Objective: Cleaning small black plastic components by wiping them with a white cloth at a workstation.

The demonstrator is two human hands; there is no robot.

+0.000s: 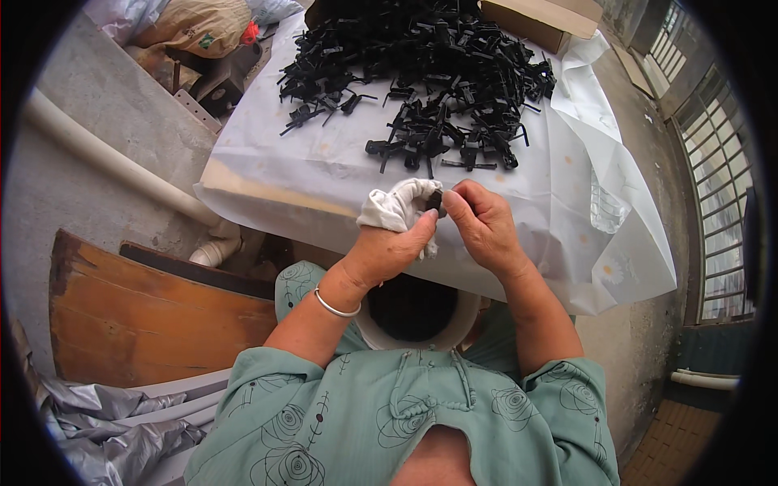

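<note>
Near the front edge of the table, my left hand [395, 245] is closed around a small black plastic part [435, 201], with a white cloth [387, 208] wrapped over its fingers. My right hand [486, 225] meets it from the right, thumb and fingers pinched at the same part. The part's exact kind is mostly hidden by my fingers. Just beyond my hands lies a large heap of black plastic parts [454, 113] with thin arms. Below my hands, between my knees, stands a white bucket [466, 322] with a dark inside.
A white plastic sheet [559, 194] covers the table and hangs over its edges. An open cardboard box [527, 26] sits at the back right. To the left are a pale pipe [121, 168], a brown wooden board [154, 316] and crumpled silver sheeting [105, 413]. Barred windows [717, 178] line the right.
</note>
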